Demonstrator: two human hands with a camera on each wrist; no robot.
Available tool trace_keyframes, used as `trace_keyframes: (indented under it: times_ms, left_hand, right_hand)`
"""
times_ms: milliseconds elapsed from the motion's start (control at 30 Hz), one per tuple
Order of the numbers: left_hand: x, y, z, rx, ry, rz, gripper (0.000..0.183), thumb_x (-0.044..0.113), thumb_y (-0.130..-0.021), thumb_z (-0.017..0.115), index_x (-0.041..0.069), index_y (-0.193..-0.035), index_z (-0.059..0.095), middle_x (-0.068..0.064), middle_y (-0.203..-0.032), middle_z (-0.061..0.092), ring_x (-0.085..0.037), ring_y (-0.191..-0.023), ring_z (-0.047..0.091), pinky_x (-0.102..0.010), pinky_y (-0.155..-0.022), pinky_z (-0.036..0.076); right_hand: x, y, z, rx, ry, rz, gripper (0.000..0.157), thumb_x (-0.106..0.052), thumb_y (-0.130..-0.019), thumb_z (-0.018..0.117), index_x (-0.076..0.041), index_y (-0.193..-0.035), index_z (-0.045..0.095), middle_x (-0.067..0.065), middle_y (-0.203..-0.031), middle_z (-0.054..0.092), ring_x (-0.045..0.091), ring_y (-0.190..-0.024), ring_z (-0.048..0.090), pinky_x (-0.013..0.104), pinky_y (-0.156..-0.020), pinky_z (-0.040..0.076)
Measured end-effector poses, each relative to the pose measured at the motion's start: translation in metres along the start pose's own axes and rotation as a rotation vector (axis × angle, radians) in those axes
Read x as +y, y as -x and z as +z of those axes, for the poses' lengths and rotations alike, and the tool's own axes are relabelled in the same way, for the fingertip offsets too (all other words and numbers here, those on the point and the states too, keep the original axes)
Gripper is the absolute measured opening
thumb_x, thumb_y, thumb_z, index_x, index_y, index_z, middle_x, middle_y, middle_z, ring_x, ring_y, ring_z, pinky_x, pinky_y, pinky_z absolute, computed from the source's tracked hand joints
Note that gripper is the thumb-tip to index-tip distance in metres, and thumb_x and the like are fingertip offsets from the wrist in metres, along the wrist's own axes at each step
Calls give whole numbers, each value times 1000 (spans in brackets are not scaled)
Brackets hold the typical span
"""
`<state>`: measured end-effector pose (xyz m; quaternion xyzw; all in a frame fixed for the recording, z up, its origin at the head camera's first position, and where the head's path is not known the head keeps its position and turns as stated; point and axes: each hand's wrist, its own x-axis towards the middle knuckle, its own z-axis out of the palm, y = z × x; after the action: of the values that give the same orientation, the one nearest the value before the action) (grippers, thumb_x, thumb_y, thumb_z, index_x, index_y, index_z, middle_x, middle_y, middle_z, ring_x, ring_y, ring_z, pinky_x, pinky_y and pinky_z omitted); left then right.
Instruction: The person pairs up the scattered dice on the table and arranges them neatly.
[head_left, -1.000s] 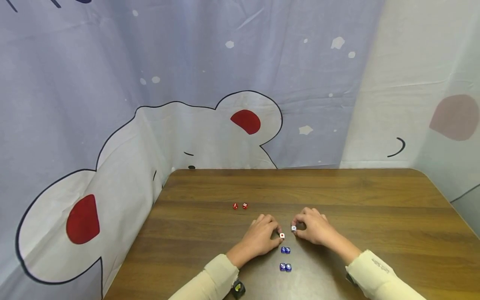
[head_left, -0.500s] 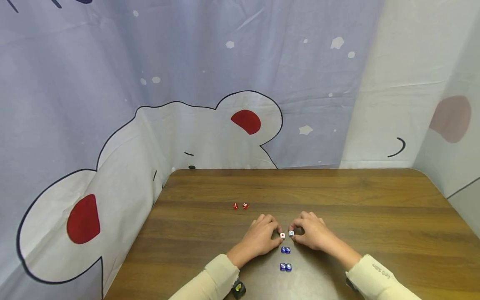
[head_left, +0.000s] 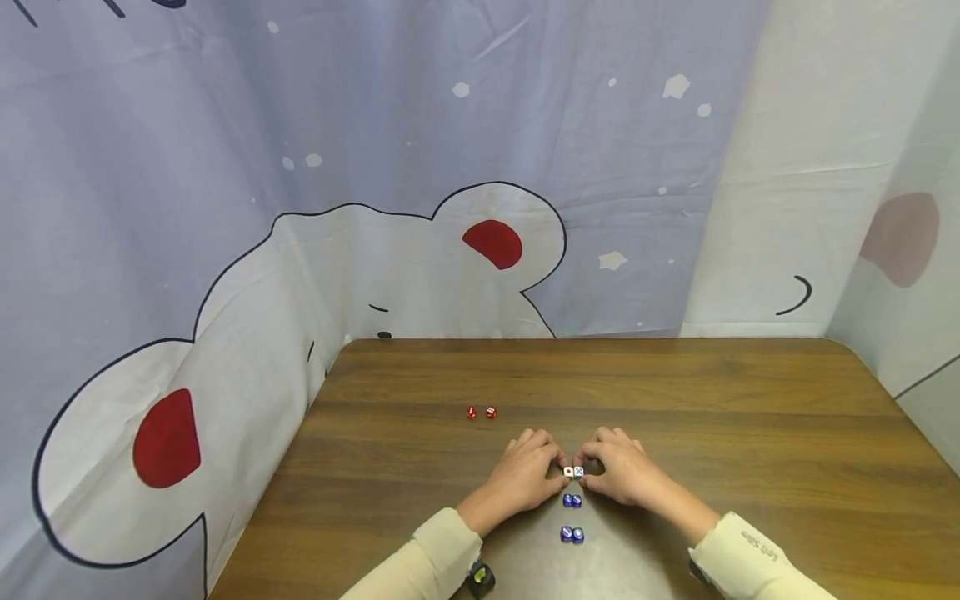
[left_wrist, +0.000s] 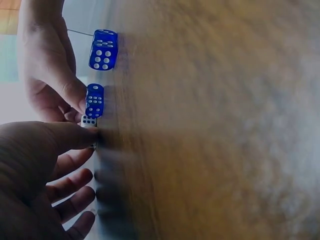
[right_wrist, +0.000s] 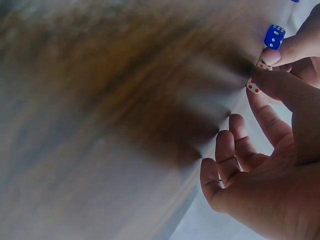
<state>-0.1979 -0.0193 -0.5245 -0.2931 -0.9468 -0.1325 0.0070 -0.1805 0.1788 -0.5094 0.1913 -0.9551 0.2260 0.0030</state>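
Observation:
Two small white dice sit side by side on the table, touching or nearly so. My left hand (head_left: 525,470) pinches the left white die (head_left: 568,472), which has one red dot on top, between thumb and a finger. With thumb and forefinger, my right hand (head_left: 621,468) holds the right white die (head_left: 578,472), showing five dark dots. In the right wrist view, a white die (right_wrist: 254,88) with red dots is partly covered by the thumb. Just nearer than the hands lies a pair of blue dice (head_left: 572,501); a second blue pair (head_left: 572,535) lies below it.
Two red dice (head_left: 491,412) lie slightly apart, farther back and left of the hands. The brown wooden table (head_left: 720,392) ends at a printed curtain (head_left: 630,250) behind. A dark device (head_left: 480,578) sits at my left wrist.
My right hand has moved left and nearer with its white die, bringing it up beside the other white die. The left hand has barely shifted; the blue and red dice stay put.

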Motion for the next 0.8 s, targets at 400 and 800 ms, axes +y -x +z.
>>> trace_keyframes:
  times_ms: [400,800]
  left_hand:
    - [-2,2,-4,15,27,18,22,40,-87,79,24,-100,72,9,-110,61,-10,-101,50,-27,-82,40]
    - [-57,2,-47,48,128,-110,31,32,-90,77,18,-116,70,1,-122,60,-21,-115,51,-42,-96,41]
  right_hand:
    - [0,1,0,-8,-1,6,22,-22,-74,88,-25,-88,71,-8,-92,55,16,-89,47,35,-74,36]
    - [-2,1,-1,-5,-7,1,23,-22,-73,88,-25,-88,71,-7,-94,57,16,-90,48,37,-77,39]
